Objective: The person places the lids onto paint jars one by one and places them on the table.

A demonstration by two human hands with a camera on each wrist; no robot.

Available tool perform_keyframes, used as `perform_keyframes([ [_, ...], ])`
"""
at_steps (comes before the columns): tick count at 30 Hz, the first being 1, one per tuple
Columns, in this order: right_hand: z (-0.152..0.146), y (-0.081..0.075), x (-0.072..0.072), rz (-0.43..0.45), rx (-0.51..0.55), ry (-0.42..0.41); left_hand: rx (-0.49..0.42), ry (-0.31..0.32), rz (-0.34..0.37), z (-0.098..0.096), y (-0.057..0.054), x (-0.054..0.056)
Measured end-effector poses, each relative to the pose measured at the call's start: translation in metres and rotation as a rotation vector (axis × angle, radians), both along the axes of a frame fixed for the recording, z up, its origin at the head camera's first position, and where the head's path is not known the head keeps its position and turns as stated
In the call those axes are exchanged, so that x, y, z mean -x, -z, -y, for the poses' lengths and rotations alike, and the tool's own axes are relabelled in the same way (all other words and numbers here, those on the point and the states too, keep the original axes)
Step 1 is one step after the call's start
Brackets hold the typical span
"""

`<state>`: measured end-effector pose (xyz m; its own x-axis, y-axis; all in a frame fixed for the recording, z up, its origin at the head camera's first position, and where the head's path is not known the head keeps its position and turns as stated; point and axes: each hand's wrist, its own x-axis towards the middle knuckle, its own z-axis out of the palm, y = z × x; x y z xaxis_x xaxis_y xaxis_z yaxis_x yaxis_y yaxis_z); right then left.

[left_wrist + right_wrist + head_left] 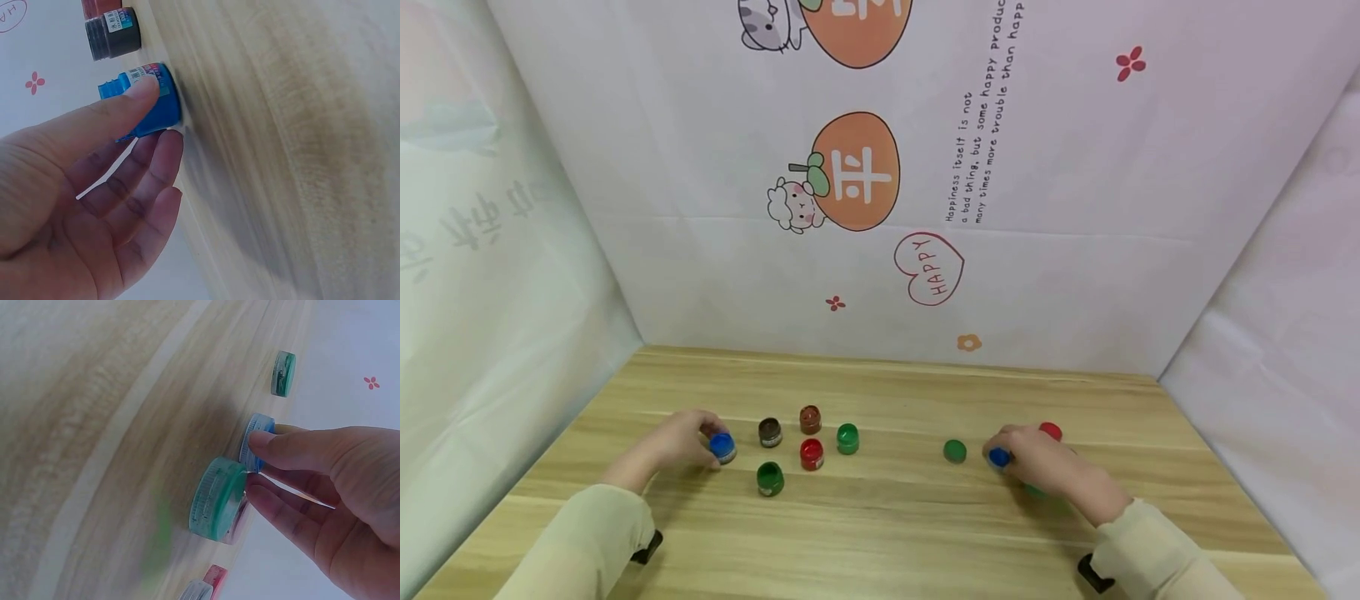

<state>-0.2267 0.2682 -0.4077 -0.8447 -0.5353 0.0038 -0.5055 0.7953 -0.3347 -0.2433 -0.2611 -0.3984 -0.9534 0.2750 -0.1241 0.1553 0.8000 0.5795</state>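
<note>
On the left of the wooden table, my left hand (679, 442) pinches a small open jar of blue paint (722, 448). Its thumb lies across the label of the jar in the left wrist view, with the other fingers bent behind and below. Over on the right side, my right hand (1037, 460) holds a blue jar lid (247, 453) between thumb and fingers, low at the tabletop. Close beside those fingers is a green lid (215, 497), mostly hidden by the hand in the head view. A red lid (1050, 431) shows beyond the knuckles.
Several open paint jars stand between the hands: dark brown (770, 432), brown (810, 419), red (812, 454), green (847, 438) and darker green (770, 479). Another green lid (955, 451) lies left of the right hand. A printed white sheet (1045, 292) rises behind the table (880, 533).
</note>
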Motion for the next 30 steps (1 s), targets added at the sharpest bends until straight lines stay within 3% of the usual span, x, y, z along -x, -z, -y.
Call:
perform_keyframes([
  [11, 0.0007, 0.0, -0.0008, 0.012, -0.006, 0.026, 0.02, 0.013, -0.015, -0.001, 0.0027, 0.0016],
  [20, -0.0006, 0.0, -0.0006, 0.002, 0.001, 0.011, -0.014, -0.037, 0.003, -0.0039, 0.0005, -0.0001],
  [30, -0.0022, -0.0051, -0.0014, -0.009, 0.005, 0.005, -0.072, -0.071, -0.057, -0.0055, -0.0037, -0.0001],
])
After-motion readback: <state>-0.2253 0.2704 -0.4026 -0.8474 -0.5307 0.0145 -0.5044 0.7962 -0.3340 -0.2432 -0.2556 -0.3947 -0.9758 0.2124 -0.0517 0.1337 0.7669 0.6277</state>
